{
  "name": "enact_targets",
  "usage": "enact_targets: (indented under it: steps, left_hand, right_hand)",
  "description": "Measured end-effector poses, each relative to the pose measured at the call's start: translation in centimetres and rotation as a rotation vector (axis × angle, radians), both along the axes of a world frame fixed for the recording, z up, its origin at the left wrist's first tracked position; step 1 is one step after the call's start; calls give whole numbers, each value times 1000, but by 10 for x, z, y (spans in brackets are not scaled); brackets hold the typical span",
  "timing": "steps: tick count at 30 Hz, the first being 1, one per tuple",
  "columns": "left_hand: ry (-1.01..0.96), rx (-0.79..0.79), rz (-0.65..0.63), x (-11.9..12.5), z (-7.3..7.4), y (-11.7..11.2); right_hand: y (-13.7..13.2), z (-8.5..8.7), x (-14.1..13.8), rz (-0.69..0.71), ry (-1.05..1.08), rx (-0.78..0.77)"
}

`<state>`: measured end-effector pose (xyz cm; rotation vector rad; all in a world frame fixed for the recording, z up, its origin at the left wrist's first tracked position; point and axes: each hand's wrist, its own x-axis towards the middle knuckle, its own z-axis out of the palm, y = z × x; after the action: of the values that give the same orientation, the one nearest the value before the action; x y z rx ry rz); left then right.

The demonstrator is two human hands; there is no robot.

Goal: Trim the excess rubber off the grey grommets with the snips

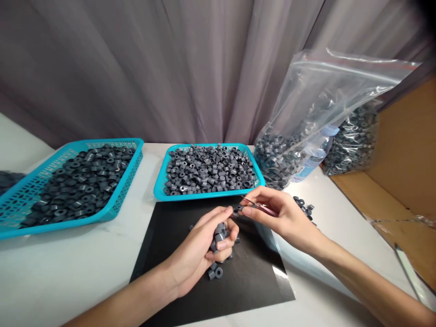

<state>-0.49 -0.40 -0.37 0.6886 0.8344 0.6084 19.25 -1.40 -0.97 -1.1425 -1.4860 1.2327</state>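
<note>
My left hand (207, 240) is curled around several small dark grey ring-shaped spacers (220, 232), cupped in the palm. Its thumb and forefinger pinch one more grey spacer (235, 211) at the tips. Meeting it there, my right hand (275, 211) closes on a slim pink-handled tool (266, 209) with a thin pointed metal end; its exact kind is partly hidden by the fingers. Another grey piece shows at the right fingertips. Below the left hand, loose spacers (218, 272) lie on a black mat (252, 277).
Behind the mat stands a blue basket (207, 197) heaped with grey spacers; a second blue basket (117, 200) of them is at left. To the right are a clear zip bag (286, 104) of spacers, a plastic bottle (315, 152), loose spacers (306, 208) and a cardboard box (405, 136).
</note>
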Motion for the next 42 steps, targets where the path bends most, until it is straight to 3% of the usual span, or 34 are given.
enact_targets:
  steps: [9, 15, 21, 27, 36, 39, 42]
  left_hand:
    - [-50, 5, -18, -2, -4, 1]
    - [-82, -10, -27, -2, -4, 0]
    - [-69, -13, -14, -3, -5, -1]
    - [-49, -16, 4, 0, -3, 2]
    - [-39, -33, 30, -2, -8, 5]
    - [-27, -29, 50, -2, -7, 5]
    - [-23, -73, 73, -4, -4, 5]
  right_hand:
    - [0, -9, -2, -26, -151, 149]
    - [1, -14, -4, -38, -81, 54]
    - [2, -14, -3, -32, -133, 140]
    - [4, -16, -3, -9, -72, 117]
    - [2, -24, -4, -53, -190, 379]
    - [1, -15, -3, -60, -222, 463]
    - [3, 18, 7, -199, -341, 617]
